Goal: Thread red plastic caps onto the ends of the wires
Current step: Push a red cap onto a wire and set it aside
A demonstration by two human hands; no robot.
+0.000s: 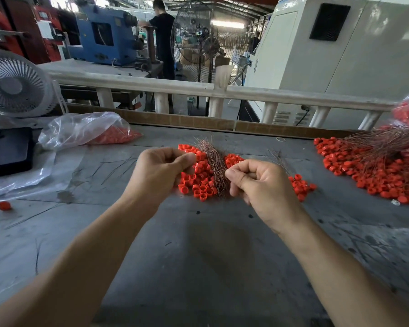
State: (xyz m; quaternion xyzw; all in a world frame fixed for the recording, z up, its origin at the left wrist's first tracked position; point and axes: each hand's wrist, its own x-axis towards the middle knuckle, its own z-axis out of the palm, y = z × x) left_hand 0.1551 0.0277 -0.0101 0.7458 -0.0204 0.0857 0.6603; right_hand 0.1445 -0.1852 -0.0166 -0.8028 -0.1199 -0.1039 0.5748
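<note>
A heap of loose red caps (200, 182) lies mid-table, with a bundle of thin copper wires (211, 159) across it. My left hand (162, 169) hovers over the heap's left side, fingers curled, thumb and fingers pinching a red cap (197, 168). My right hand (261, 182) is just right of the bundle, fingers curled, thumb and forefinger pinching a wire near the bundle's lower end. More red caps (300, 185) lie behind the right hand.
A big pile of capped wires (373, 166) fills the right side. A clear bag of caps (85, 131) lies at the left, by a white fan (14, 86) and a black case (7, 152). One stray cap (4, 205) sits far left. A railing (198, 88) borders the back.
</note>
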